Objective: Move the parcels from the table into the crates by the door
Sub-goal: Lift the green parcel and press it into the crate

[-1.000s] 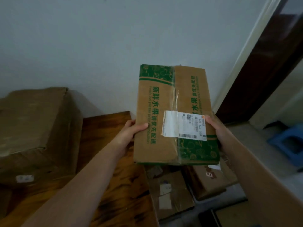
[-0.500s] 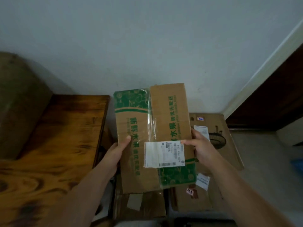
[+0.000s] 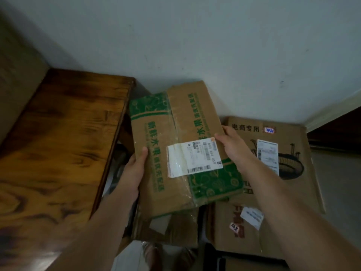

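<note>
A flat brown and green cardboard parcel [image 3: 183,122] with a white shipping label is held low, just right of the wooden table [image 3: 58,145]. My left hand [image 3: 134,169] grips its left edge, thumb on top. My right hand [image 3: 232,145] grips its right edge beside the label. Below it lie other parcels: a large printed carton [image 3: 289,130] to the right, a smaller carton [image 3: 230,227] with labels in front of that, and a plain one [image 3: 172,225] under the held parcel. The crates themselves are hidden beneath these parcels.
A big cardboard box [image 3: 17,79] stands on the table at the far left. A pale wall runs behind. A dark door [image 3: 340,124] and its white frame are at the right, with bare floor [image 3: 340,182] beside the cartons.
The parcel has come down from chest height and away from the table to sit just over the stacked cartons by the door. Both hands have kept their hold on its edges.
</note>
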The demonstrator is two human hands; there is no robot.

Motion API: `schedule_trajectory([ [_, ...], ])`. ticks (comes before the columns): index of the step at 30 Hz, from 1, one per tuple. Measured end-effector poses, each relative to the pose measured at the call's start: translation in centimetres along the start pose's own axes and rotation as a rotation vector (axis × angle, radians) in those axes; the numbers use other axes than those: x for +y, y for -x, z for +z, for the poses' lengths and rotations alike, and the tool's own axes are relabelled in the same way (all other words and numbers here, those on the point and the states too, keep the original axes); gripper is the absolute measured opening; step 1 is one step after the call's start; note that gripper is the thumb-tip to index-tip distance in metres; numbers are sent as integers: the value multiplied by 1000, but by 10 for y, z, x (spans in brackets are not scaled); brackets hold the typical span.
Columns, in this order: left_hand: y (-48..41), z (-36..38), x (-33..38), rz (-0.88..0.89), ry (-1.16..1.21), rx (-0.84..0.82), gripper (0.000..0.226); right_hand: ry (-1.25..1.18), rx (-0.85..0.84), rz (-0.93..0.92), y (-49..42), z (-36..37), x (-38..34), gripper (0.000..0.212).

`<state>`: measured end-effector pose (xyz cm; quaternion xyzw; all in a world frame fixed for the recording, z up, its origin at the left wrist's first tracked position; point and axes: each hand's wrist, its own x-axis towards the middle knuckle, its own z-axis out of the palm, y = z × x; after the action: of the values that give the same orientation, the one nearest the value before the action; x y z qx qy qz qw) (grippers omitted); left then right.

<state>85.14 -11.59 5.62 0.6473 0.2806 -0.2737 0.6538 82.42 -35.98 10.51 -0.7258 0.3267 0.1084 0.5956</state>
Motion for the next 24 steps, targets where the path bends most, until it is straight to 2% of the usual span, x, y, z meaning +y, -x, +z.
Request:
schedule_trajectory([
  [6, 1, -6, 16, -12, 63, -7, 37, 51, -25, 10, 2, 12, 7, 34],
  [10, 2, -2, 4, -10, 73, 10, 44, 48, -44, 72, -11, 13, 20, 34],
  [17, -38, -10, -47, -162, 116, 89, 50, 135, -93, 152, -52, 45, 67, 37],
  [24, -80, -17, -92, -66, 173, 88, 45, 233, -153, 123, -115, 71, 95, 36],
])
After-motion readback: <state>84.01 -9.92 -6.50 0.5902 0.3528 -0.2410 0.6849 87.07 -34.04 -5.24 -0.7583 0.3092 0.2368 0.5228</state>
